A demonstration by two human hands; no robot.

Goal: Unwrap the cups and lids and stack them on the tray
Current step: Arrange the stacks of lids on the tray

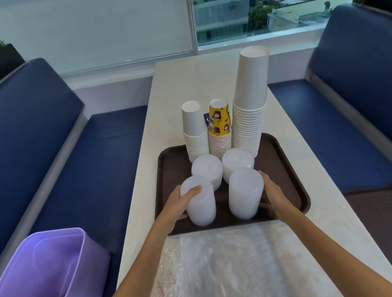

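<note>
Two near lid stacks stand upright on tray [288, 187], by its near edge. L hand [179, 205] grips near-left lid stack [201, 206], thumb over top rim, other fingers hidden behind it. R hand [273, 195] cups near-right lid stack [244, 194], fingers [263, 175] curled round its right side. Risks: stacks tall, loose, unwrapped, so uneven squeeze or quick let-go could shear them, lids sliding onto table [183, 82]. Pushing far-ward could knock tall cup stack [251, 108], prob. top-heavy.

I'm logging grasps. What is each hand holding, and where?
The left hand grips the near-left lid stack at its upper left side, thumb on the top rim. The right hand holds the near-right lid stack by its right side.
</note>
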